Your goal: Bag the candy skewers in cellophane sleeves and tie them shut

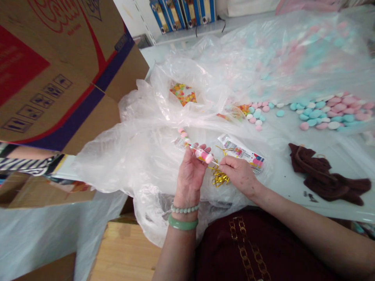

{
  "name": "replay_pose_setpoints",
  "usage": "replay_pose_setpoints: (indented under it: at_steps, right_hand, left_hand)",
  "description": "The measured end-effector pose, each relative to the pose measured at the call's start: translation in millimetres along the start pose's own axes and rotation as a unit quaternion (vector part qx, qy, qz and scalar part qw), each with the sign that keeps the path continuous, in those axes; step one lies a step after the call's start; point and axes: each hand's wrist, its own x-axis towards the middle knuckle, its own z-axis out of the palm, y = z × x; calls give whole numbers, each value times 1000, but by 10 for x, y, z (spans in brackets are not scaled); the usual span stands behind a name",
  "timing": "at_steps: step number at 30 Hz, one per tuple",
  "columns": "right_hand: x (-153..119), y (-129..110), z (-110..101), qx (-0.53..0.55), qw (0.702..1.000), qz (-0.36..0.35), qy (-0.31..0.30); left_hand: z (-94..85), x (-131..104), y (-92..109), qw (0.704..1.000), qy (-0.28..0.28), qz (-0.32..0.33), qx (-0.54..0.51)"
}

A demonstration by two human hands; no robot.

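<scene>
My left hand (pixel 191 169), palm up with a bead bracelet and green bangle at the wrist, cradles a candy skewer (pixel 202 155) in a small printed clear bag. A pink candy sits at its right end, where a white stick (pixel 215 163) comes out. Pinched fingers of my right hand (pixel 238 173) grip that stick. Just below lies a bunch of gold twist ties (pixel 220 178). Beyond my right hand is a flat printed bag (pixel 249 153). Pink and white candies (pixel 183 133) lie in a row past my left fingertips.
Crumpled clear plastic sheeting (pixel 117 152) covers much of the table. Loose pink, blue and white candies (pixel 336 111) are heaped at the right, with orange and yellow candies (pixel 183 94) further left. A brown cloth (pixel 328 173) lies at right. A large cardboard box (pixel 67 70) stands left.
</scene>
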Motion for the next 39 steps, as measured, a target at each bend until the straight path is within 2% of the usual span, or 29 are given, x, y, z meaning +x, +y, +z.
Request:
replay_pose_setpoints:
  at_steps: [2,4,9,12,15,19,21,25,29,32,35,39]
  right_hand:
    - [-3,-15,13,-64,998,-16,0]
    - [13,-52,61,-73,997,-31,5]
    - [106,-105,188,73,997,-13,21]
    - [127,-31,180,124,992,7,37]
    - [98,56,105,67,996,-19,62]
    - [31,79,-52,-9,999,-30,-18]
    - [9,81,-105,-40,998,-45,-31]
    - [9,130,-73,-102,990,-92,26]
    - [49,162,9,-99,991,-60,66]
    - [79,168,-6,-85,987,-129,51]
    - [71,188,-38,-84,975,-200,35]
    - [12,202,-7,-91,969,-228,22]
  left_hand:
    - [39,-2,-3,1000,7,22,-7]
    - [102,-15,-47,1000,15,25,-1]
    - [181,-69,-191,999,33,-15,-4]
    - [114,-91,-241,997,20,-40,67]
    - [27,-94,-259,987,17,-48,150]
    - [-7,-83,-235,985,5,-14,173]
    - [7,-78,-233,987,0,-13,162]
    - [61,-76,-309,993,-2,-65,103]
    - [125,-105,-390,983,-31,-140,112]
    - [142,-147,-347,977,-57,-169,119]
    - [130,-180,-261,981,-64,-141,116]
    - [116,-162,-243,994,-8,-82,73]
